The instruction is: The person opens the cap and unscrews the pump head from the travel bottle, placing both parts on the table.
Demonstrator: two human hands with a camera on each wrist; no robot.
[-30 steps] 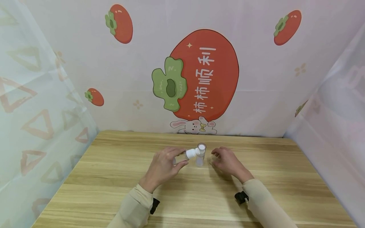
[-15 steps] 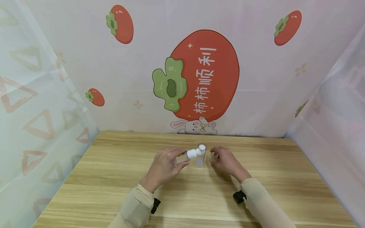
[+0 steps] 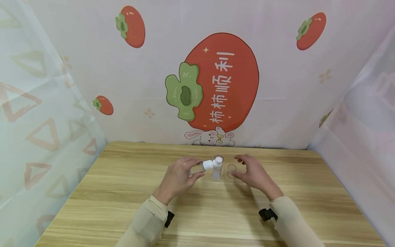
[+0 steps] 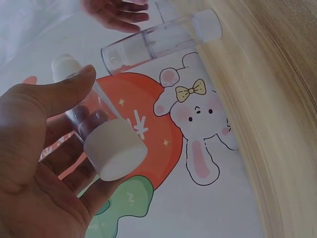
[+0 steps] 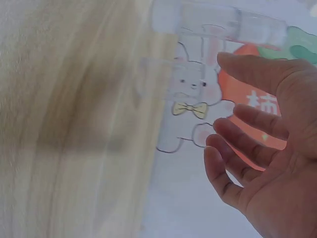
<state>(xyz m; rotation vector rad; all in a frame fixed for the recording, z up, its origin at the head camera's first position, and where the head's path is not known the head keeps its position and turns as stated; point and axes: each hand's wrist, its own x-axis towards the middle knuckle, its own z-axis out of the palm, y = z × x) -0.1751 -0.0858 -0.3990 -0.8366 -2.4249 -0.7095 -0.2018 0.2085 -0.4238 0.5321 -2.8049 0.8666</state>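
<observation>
My left hand (image 3: 178, 176) grips a small clear bottle with a white pump top (image 3: 210, 165), tilted so the top points right. In the left wrist view the bottle's white base (image 4: 116, 148) faces the camera, with the thumb and fingers around its clear body. A second clear bottle (image 3: 216, 174), with a transparent cap over its top, stands upright on the table between the hands. My right hand (image 3: 254, 173) hangs with spread fingers beside a loose clear cap (image 5: 168, 79) on the table, its thumb close to the cap in the head view.
A wood-grain table (image 3: 197, 216) lies under both hands. Behind it hangs a printed backdrop (image 3: 228, 85) with a large red persimmon and a rabbit. Cloth sides (image 3: 46, 137) flank the table.
My right hand has opened and drawn back to the right from the loose clear cap, which now shows standing on the table. The left hand and its bottle have barely moved.
</observation>
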